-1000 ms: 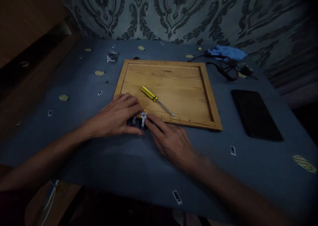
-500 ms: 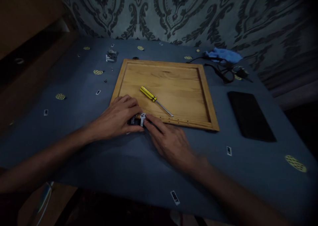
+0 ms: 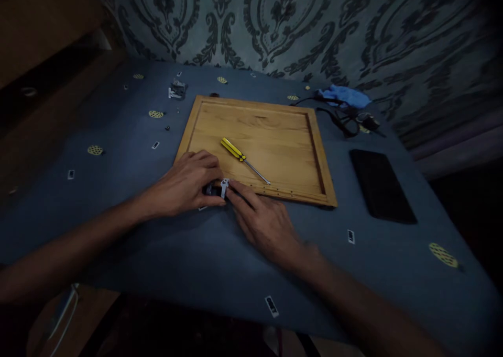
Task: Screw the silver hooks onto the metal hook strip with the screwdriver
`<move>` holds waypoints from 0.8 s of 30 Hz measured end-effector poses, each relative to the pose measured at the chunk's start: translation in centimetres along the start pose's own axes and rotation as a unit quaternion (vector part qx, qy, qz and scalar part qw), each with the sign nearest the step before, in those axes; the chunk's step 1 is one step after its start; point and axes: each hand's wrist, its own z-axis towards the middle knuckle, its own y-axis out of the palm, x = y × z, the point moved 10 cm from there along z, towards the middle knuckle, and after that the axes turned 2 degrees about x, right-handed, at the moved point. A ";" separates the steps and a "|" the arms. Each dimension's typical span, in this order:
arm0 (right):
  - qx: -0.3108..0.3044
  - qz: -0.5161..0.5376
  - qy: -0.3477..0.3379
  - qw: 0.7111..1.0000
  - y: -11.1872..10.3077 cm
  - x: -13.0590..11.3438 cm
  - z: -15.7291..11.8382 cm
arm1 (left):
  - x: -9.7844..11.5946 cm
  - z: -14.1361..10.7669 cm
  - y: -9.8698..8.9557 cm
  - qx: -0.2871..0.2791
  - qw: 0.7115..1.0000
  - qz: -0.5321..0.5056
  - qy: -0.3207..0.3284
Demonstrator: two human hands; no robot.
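Observation:
A small silver metal hinge (image 3: pixel 225 187) sits at the near edge of a framed wooden panel (image 3: pixel 251 124). My left hand (image 3: pixel 188 184) curls round it from the left, thumb below and fingers above, gripping it. From the right, the closed fingers of my right hand (image 3: pixel 265 221) press on the same hinge; their tips are partly hidden. A screwdriver (image 3: pixel 244 160) with a yellow and black handle lies on the panel, its tip near a row of small holes along the near rail.
Behind the panel to the left are more metal hinge parts (image 3: pixel 177 89) and a tiny dark piece (image 3: pixel 167 128). On the right lie a blue cloth (image 3: pixel 344 96), eyeglasses (image 3: pixel 341 122) and a flat black case (image 3: pixel 382 186). A patterned wall covering (image 3: pixel 271 27) rises behind the table.
The view has turned slightly, so things on the right appear farther left. Both hands keep their hold on the hinge, with hardly any movement.

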 end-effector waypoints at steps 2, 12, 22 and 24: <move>0.005 0.006 0.002 1.000 -0.1 0.1 0.0 | 0.0 0.0 0.0 0.002 1.000 0.002 0.002; 0.014 0.032 0.027 0.999 -0.2 0.3 0.3 | 0.0 -0.1 -0.1 0.010 1.000 -0.004 -0.005; 0.008 0.026 0.019 0.999 -0.2 0.1 0.6 | 0.2 0.1 -0.1 -0.007 1.000 0.014 -0.012; 0.006 0.024 0.018 1.000 -0.2 0.1 0.6 | 0.2 0.1 -0.1 -0.006 1.000 0.015 -0.009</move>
